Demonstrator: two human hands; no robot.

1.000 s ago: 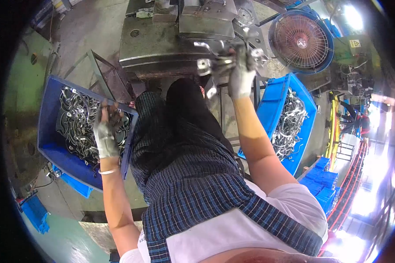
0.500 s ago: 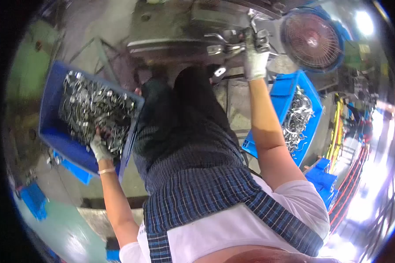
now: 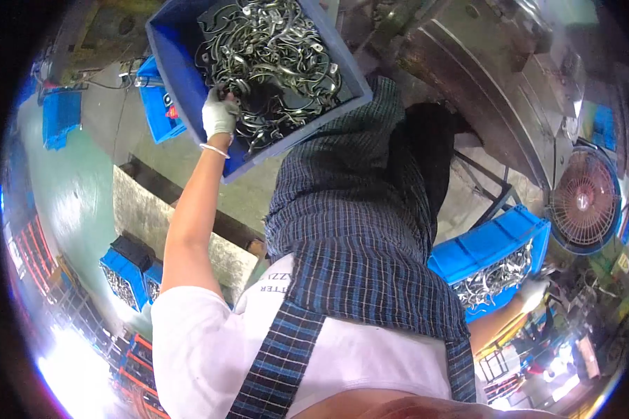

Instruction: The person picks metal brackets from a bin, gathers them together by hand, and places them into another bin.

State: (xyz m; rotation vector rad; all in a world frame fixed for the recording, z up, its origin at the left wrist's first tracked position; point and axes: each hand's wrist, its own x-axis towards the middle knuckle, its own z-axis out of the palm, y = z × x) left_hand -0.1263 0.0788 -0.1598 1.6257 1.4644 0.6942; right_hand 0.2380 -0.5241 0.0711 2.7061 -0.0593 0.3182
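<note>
My left hand (image 3: pixel 220 116), in a white glove with dark fingertips, reaches into a dark blue bin (image 3: pixel 186 112). Its fingers are curled against the heap of bent, shiny metal parts (image 3: pixel 276 52); what lies between them is partly hidden. At the far right, my gloved right hand (image 3: pixel 533 295) is beside a lighter blue crate (image 3: pixel 489 241), which holds more bent metal pieces (image 3: pixel 493 279). That hand is small and blurred near the edge of view, and its fingers do not show clearly.
A round floor fan (image 3: pixel 583 199) stands at the right, beside heavy metal machinery (image 3: pixel 482 77). Further blue crates (image 3: pixel 122 279) sit on the floor at the left. A pale bench-like slab (image 3: pixel 143 209) lies behind my left arm.
My view has turned to the left. My right hand has left the metal pieces at the machine and is now beside the right crate. My left hand stays in the dark blue bin.
</note>
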